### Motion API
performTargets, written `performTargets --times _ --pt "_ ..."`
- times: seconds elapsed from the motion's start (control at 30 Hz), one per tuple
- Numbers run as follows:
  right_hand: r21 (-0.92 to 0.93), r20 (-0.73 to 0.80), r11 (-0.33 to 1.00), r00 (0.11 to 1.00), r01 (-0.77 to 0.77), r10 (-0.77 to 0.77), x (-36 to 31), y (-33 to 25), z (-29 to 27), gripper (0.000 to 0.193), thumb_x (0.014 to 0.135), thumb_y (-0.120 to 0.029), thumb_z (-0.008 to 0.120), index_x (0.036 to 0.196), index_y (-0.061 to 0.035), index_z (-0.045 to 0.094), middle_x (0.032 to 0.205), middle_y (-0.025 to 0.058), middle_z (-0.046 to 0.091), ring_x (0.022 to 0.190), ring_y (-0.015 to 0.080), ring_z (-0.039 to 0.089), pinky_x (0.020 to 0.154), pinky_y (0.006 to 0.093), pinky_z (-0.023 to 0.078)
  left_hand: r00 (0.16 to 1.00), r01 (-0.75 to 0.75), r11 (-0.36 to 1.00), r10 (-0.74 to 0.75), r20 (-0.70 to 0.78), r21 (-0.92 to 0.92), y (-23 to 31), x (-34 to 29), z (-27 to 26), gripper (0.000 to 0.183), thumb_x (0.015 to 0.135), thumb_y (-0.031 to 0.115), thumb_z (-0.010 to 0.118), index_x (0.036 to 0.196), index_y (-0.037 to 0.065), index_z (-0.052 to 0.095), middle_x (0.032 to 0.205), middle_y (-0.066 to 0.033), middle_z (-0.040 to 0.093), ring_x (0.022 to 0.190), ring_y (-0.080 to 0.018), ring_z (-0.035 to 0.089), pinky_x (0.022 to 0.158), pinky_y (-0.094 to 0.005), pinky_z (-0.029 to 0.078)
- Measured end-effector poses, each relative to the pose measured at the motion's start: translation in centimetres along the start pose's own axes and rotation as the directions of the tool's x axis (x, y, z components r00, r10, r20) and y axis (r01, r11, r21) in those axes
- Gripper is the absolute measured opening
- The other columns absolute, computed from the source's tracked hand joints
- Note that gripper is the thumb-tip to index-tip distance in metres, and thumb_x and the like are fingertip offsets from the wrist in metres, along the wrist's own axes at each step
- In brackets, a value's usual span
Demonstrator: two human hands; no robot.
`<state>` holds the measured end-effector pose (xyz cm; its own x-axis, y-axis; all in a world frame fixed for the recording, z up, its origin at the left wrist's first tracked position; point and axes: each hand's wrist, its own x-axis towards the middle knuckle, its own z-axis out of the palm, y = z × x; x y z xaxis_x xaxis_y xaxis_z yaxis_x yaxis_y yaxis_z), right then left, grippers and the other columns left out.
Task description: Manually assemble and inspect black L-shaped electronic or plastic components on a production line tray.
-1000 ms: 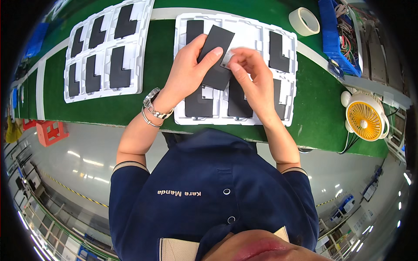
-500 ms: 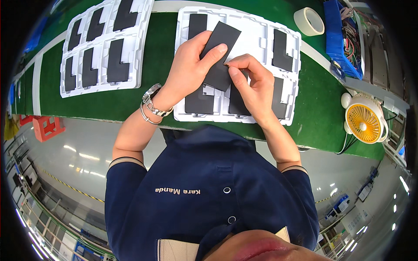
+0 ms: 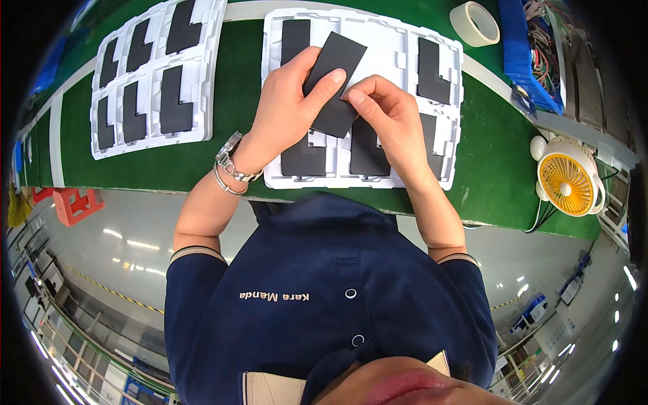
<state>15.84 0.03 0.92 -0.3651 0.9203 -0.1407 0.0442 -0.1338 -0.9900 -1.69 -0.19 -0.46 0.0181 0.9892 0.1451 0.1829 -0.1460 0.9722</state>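
Note:
A thin, flat black rectangular piece (image 3: 345, 57) is held tilted above the white moulded tray (image 3: 385, 57) in front of me. My left hand (image 3: 287, 101) grips it from the left, thumb on its face and fingers behind. At the piece's right edge, my right hand (image 3: 388, 111) pinches thumb and forefinger together. Whatever lies between those fingertips is too small to make out. Below my hands, several black L-shaped pieces rest in the tray's pockets, one of them a black piece (image 3: 368, 152) partly covered by my right hand.
A second white tray (image 3: 209, 67) with several black L-shaped pieces lies to the left on the green bench (image 3: 239, 67). On the right are a roll of tape (image 3: 474, 25), a blue bin (image 3: 516, 47) of wires and a yellow-and-white fan (image 3: 567, 183). A red stool (image 3: 75, 206) stands beyond the bench's front edge.
The view has shifted slightly, so bench and trays sit a little differently. My left hand keeps its hold on the black piece; my right fingertips stay pinched at its edge.

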Motion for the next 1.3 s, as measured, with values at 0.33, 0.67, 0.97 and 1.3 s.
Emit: performTargets --times 0.33,0.67,0.97,1.3 --pt "-0.028 0.019 0.999 0.999 -0.028 0.029 0.0 0.2 0.1 0.019 0.093 -0.017 0.064 0.082 -0.0014 0.059 0.068 -0.0035 0.053 0.065 0.0035 0.045 0.058 0.0209 0.037 0.999 -0.029 0.99 0.025 0.031 0.137 0.0 -0.1 -0.2 0.035 0.09 0.031 0.065 0.085 0.0 0.05 0.06 -0.0102 0.045 0.051 -0.0198 0.039 0.048 -0.0319 0.035" --pt "0.014 -0.01 0.999 0.999 0.046 -0.046 0.4 -0.3 -0.2 0.018 0.091 -0.017 0.065 0.087 -0.0012 0.058 0.074 -0.0025 0.055 0.067 0.0043 0.047 0.062 0.0212 0.041 0.995 -0.018 0.983 0.0 -0.101 -0.184 0.1 0.3 0.1 0.025 0.096 0.023 0.058 0.101 -0.001 0.052 0.077 -0.005 0.057 0.067 -0.0099 0.049 0.061 -0.0248 0.042" --pt "0.16 -0.236 0.982 0.97 0.096 -0.056 0.8 -1.5 -3.0 0.01 0.09 -0.008 0.062 0.096 -0.0005 0.061 0.078 -0.0022 0.062 0.071 0.0026 0.054 0.065 0.0188 0.042 0.885 0.433 0.739 -0.24 0.399 -0.517 1.8 0.3 -1.4 0.028 0.096 0.029 0.055 0.109 0.004 0.058 0.093 -0.0018 0.064 0.079 -0.0057 0.055 0.07 -0.0213 0.043" --pt "-0.107 -0.172 0.97 0.957 0.218 -0.234 0.4 -1.1 -1.4 0.024 0.091 -0.01 0.061 0.113 -0.0019 0.062 0.083 0.0026 0.063 0.077 0.0096 0.058 0.076 0.0256 0.048 0.884 0.362 0.908 -0.263 0.387 -0.209 1.0 0.3 -0.9 0.039 0.087 0.021 0.071 0.114 -0.004 0.059 0.078 -0.0032 0.065 0.069 -0.0054 0.06 0.059 -0.021 0.046"
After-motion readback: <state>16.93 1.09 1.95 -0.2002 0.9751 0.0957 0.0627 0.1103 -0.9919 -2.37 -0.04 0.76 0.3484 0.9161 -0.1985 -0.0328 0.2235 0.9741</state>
